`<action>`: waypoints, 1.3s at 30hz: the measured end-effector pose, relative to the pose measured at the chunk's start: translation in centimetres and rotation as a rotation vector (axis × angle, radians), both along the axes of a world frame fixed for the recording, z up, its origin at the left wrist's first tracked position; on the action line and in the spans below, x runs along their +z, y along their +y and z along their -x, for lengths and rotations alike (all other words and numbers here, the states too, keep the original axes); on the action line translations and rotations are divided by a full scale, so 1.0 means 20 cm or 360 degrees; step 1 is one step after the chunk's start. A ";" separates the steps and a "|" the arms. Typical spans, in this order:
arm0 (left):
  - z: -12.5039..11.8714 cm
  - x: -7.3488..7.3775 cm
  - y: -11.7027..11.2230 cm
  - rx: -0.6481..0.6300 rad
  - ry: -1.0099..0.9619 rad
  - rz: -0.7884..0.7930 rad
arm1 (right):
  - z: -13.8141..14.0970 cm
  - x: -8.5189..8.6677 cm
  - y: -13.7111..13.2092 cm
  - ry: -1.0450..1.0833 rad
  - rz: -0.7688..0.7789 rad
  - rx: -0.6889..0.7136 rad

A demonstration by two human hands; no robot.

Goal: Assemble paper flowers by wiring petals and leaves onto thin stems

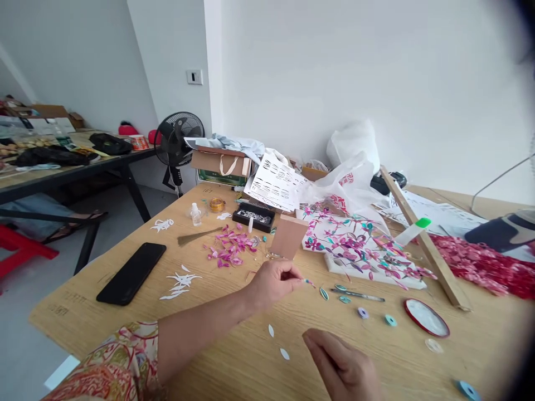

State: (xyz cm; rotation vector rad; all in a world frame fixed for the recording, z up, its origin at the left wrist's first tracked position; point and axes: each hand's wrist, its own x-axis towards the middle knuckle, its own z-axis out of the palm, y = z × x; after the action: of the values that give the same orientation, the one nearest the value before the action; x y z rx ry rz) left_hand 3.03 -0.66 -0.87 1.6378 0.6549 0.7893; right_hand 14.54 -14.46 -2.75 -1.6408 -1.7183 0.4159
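Note:
My left hand [273, 281] hovers over the wooden table [225, 356], fingers pinched on a tiny pink and teal paper piece [308, 283]. At the bottom edge, my right hand [340, 365] rests low over the table with its fingers curled; I see nothing in it. Two small white paper petals [277, 341] lie between the hands. Just past the left hand lie a teal paper leaf [324, 293], a thin metal tool [359, 294] and small rolled paper coils [376, 316]. Beyond them sits a white board [355, 248] covered in pink and teal paper flowers.
A black phone [131, 273] lies at the left, with white paper cutouts [179, 283] beside it. Pink petals [232, 248], a small bottle [195, 214], a black tray [254, 217], a red lid [426, 317], a wooden strip [422, 239] and plastic bags [346, 178] crowd the far side. A fan [178, 139] stands behind.

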 end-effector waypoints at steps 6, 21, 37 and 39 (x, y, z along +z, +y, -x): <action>0.01 0.01 -0.05 -0.0506 0.0225 -0.0735 | -0.15 0.26 0.06 -0.0290 -0.0263 -0.0226; -0.04 0.00 -0.03 0.0025 -0.0032 -0.0103 | -0.01 0.01 0.00 -0.0168 -0.0226 0.0001; 0.02 0.06 -0.06 -0.0168 -0.0340 0.0530 | -0.12 -0.08 0.24 0.0636 0.0057 -0.0188; -0.01 0.03 -0.03 -0.0042 -0.0271 0.0397 | -0.06 -0.10 0.17 0.0495 0.0059 -0.0174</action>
State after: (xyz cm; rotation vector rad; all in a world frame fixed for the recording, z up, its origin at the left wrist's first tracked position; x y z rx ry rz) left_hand 3.13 -1.35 -0.21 1.3351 0.5842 0.7852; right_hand 15.68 -11.12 -4.77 -1.5923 -1.3923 0.6180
